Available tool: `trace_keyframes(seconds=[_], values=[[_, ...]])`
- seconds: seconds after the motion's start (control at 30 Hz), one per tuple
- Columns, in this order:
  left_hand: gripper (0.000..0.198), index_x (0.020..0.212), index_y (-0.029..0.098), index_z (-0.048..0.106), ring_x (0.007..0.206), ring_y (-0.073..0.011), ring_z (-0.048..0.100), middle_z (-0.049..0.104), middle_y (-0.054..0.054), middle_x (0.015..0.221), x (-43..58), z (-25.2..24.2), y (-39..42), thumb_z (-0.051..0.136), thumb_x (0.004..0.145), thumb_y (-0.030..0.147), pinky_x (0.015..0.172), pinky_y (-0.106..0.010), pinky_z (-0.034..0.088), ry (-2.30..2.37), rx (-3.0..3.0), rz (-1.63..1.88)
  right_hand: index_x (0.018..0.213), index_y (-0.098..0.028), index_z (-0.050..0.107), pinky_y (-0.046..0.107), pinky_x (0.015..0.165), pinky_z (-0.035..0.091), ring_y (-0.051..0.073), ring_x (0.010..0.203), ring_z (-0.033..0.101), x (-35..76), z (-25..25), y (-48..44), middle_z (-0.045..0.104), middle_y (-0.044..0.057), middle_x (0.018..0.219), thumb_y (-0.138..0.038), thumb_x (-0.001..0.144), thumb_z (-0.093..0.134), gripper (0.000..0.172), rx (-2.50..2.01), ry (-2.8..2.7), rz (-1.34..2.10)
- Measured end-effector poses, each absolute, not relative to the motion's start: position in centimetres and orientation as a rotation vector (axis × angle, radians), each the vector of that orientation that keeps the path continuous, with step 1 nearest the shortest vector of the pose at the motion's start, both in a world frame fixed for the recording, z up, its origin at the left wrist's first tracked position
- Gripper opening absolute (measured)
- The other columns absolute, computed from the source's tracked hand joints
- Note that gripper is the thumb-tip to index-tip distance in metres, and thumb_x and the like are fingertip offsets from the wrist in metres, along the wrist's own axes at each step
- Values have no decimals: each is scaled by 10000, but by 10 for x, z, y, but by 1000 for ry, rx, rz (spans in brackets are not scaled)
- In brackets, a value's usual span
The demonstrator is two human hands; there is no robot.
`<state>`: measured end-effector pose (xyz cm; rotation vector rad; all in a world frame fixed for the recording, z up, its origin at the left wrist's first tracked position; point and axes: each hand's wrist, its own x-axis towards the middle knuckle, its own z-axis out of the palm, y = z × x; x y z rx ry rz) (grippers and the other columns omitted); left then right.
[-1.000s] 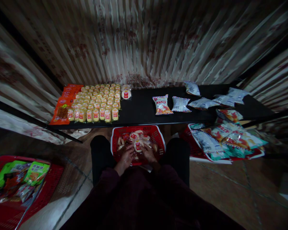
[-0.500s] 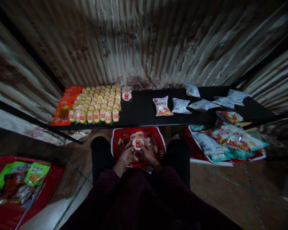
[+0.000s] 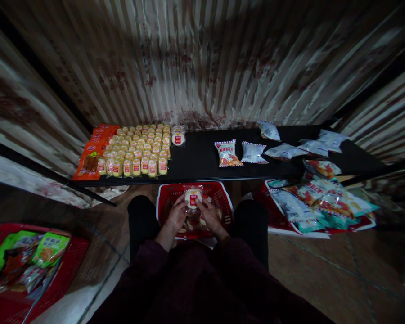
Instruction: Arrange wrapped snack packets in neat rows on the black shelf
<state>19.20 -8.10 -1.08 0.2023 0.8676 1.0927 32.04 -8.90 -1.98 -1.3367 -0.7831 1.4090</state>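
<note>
Between both hands I hold a round wrapped pastry (image 3: 193,198) with a red label, over the red basket (image 3: 228,207) between my knees. My left hand (image 3: 177,217) grips its left edge, and my right hand (image 3: 210,216) pinches the right edge. More wrapped pastries (image 3: 193,222) lie in the basket below, partly hidden by my hands. On the black shelf (image 3: 195,157) ahead, a similar round pastry (image 3: 178,136) lies flat beside close rows of small yellow wrapped cakes (image 3: 138,148).
An orange snack bag (image 3: 93,153) lies at the shelf's left end. Several puffed snack bags (image 3: 228,153) are spread over its right half. A red basket heaped with snack bags (image 3: 324,198) stands right, and another red basket (image 3: 67,261) stands on the floor at left.
The held pastry has risen slightly and moved a little forward within my hands, showing more of its wrapper. The shelf goods keep their places.
</note>
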Motion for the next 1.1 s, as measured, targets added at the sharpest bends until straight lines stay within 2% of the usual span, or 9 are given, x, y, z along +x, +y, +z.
trace_keyframes(seconds=[0.2,0.37,0.57,0.7,0.9,1.1], values=[[480,1089,200,650,764,-123,628,707,-33,946,191,3,-75,719,617,155,688,-234,469,901,230,1133,960,-200,720,362,760,540,242,833,679,318,-11,-83,739,72,946,-575,603,742,518,-1301,-748,1360],[464,1100,199,661,814,-136,631,705,-52,1008,187,10,-69,717,640,171,736,-250,461,897,290,1139,922,-183,730,360,788,513,235,849,661,321,-18,-73,737,76,948,-538,639,722,454,-1313,-790,1303],[467,1103,206,667,849,-143,635,708,-46,1026,185,19,-60,709,642,154,764,-257,462,887,306,1175,1052,-217,691,363,812,506,223,877,648,322,-16,-59,721,49,981,-496,673,715,471,-1263,-844,1278],[458,1064,198,667,810,-139,633,709,-36,980,184,20,-51,740,614,160,759,-266,465,909,302,1210,1080,-213,657,353,820,506,216,885,643,317,-6,-52,707,48,991,-477,671,720,491,-1242,-831,1235],[386,930,158,653,722,-128,624,691,-25,836,185,19,-39,790,571,197,715,-266,464,1003,342,1283,1056,-198,640,308,698,513,183,730,627,315,0,-41,690,30,848,-489,664,713,494,-1287,-844,1211],[333,787,163,587,632,-119,612,651,2,695,189,19,-29,811,555,250,671,-274,476,1142,367,1318,1064,-201,638,293,652,514,185,723,628,314,3,-32,688,28,833,-525,653,697,527,-1294,-875,1213]])
